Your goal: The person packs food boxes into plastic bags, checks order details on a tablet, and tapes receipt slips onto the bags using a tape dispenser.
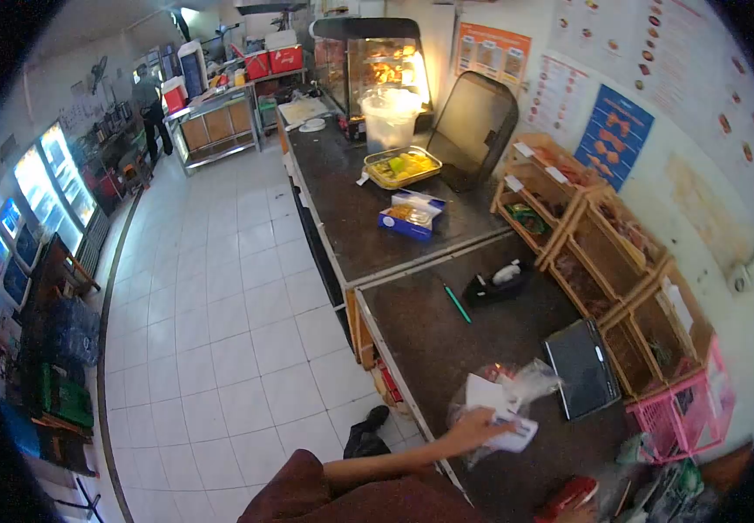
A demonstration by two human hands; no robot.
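My left hand (474, 431) reaches over the dark counter with its fingers closed on a white paper (513, 433). Under and beside it lie another white paper (488, 394) and a clear plastic bag (535, 381) with something reddish inside. At the bottom edge, my right hand (579, 514) is partly in view, touching a red object (566, 497); its grip is hard to make out. To the right of the bag lies a black tablet-like device (582, 370). A green pen (458, 303) rests farther up the counter.
Wooden bins (595, 253) and a pink basket (677, 418) line the wall side. Farther along stand an open blue box (412, 214), a yellow-filled tray (401, 166), a white bucket (390, 119) and a lit display case (377, 70). A person (150, 109) stands far back left.
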